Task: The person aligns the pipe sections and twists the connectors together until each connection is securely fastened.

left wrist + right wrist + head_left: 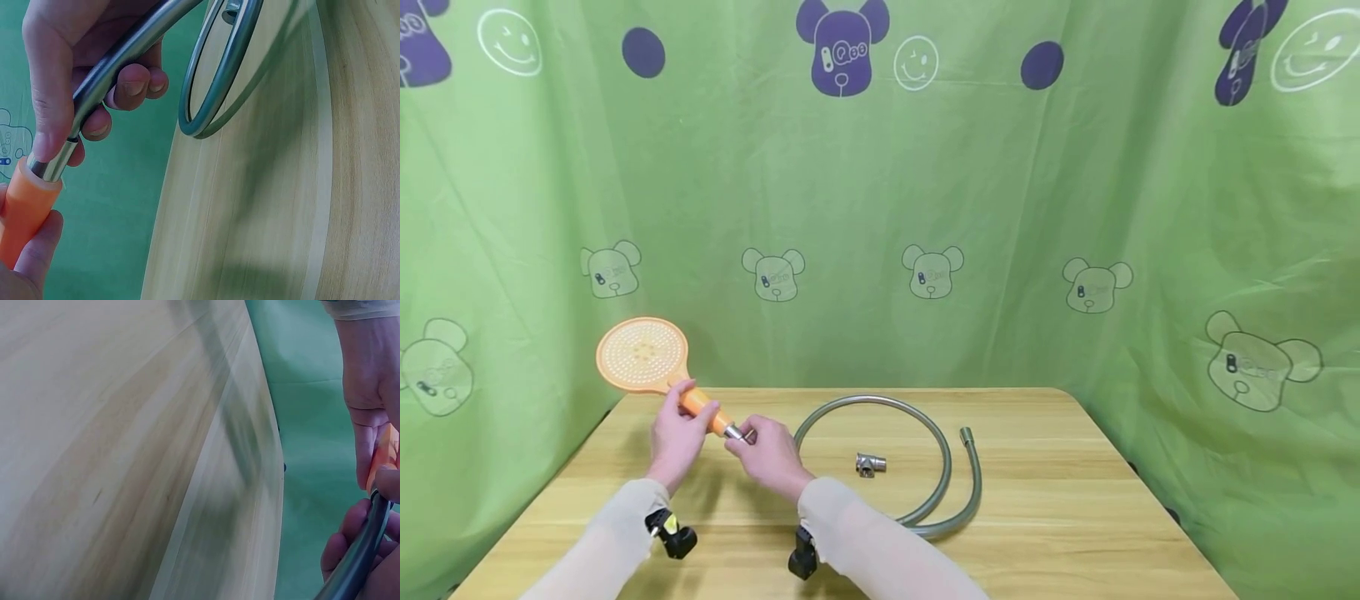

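Note:
An orange shower head [642, 353] with a round, pale, dotted face is held up over the left part of the table by my left hand [677, 433], which grips its handle [700, 406]. My right hand [769, 457] pinches the metal end fitting [57, 164] of a grey shower hose [125, 56], right at the base of the handle. In the left wrist view the fitting sits in the handle's open end, and the hose runs back under my right palm. From there the hose loops onto the table, its other end fitting [966, 435] lying to the right.
A small chrome tee-shaped connector [869, 464] lies on the wooden table [1075, 517] inside the hose's loop. A green curtain [985, 183] with bear prints hangs behind and at both sides. Black wrist cameras [803, 554] are strapped to both forearms.

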Motion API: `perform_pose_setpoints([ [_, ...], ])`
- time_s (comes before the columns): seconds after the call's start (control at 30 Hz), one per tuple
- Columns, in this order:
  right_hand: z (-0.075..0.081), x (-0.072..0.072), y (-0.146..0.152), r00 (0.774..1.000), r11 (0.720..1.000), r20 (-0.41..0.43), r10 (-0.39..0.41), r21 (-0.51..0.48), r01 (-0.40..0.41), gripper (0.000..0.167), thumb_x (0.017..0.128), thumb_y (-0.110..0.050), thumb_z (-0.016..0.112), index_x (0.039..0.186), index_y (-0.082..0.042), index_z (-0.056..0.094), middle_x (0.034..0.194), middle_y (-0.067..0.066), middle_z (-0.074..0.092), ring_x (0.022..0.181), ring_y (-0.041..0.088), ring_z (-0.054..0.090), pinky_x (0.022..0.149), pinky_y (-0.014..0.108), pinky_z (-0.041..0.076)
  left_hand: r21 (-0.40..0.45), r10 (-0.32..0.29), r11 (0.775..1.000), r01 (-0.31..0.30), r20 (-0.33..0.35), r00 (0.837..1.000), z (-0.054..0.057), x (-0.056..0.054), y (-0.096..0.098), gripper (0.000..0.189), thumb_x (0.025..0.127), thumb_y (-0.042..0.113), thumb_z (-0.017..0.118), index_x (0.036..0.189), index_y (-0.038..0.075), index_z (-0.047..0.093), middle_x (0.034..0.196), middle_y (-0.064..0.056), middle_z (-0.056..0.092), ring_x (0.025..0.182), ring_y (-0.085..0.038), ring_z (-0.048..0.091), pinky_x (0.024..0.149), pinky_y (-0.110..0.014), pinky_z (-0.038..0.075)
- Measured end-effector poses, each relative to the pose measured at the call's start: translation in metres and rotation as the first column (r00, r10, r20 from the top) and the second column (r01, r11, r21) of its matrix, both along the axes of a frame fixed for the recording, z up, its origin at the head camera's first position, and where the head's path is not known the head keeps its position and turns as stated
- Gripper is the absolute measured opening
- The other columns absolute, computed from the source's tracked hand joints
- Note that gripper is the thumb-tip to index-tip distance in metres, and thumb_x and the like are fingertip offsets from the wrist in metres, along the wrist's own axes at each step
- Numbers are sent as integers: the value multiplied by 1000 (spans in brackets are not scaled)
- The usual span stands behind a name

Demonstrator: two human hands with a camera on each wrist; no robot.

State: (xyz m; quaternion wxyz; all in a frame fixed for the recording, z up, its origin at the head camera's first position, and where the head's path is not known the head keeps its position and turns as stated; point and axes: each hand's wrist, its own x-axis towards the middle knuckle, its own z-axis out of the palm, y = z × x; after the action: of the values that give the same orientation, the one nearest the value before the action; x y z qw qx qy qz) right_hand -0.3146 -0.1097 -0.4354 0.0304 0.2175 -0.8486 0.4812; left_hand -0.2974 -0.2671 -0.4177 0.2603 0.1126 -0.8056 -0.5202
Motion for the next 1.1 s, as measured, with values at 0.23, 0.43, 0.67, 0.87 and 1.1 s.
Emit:
perform_pose_setpoints([
  [0.23,2,-1,0,999,999,36,9,-32,-8,17,89,-29,77,82,-19,65,69,-7,57,59,7,49,51,22,42,-11,8,1000,-8,4,1000,1,0,0,62,94,21,72,148,10,44,108,-20,61,78,-12,58,61,-19,53],
  [0.43,3,0,1,998,999,62,12,-49,-9,18,89,-27,78,80,-18,65,69,-6,57,59,7,49,50,23,42,10,-11,1000,11,2,1000,2,1,2,62,94,19,72,149,9,43,111,-21,60,79,-10,60,63,-17,54],
  [0.67,4,0,1,996,997,87,18,-78,-11,18,87,-27,79,81,-17,65,70,-5,58,60,9,50,50,23,43,29,-25,999,25,-11,1000,0,0,0,62,95,18,71,149,9,42,114,-22,59,80,-7,60,66,-15,55],
  [0.87,4,-1,1,994,996,106,29,-85,-20,18,87,-27,78,80,-18,65,69,-5,57,60,9,49,50,24,41,36,-29,999,30,-27,999,-3,-2,-1,62,95,17,71,149,9,42,116,-23,60,81,-6,60,68,-16,56],
  [1.1,4,-1,2,986,993,157,49,-118,-30,17,88,-26,78,79,-18,65,67,-5,56,57,9,48,48,23,40,40,-24,999,25,-27,999,-4,-2,0,62,94,18,71,149,10,43,114,-22,60,80,-6,60,68,-18,57],
])
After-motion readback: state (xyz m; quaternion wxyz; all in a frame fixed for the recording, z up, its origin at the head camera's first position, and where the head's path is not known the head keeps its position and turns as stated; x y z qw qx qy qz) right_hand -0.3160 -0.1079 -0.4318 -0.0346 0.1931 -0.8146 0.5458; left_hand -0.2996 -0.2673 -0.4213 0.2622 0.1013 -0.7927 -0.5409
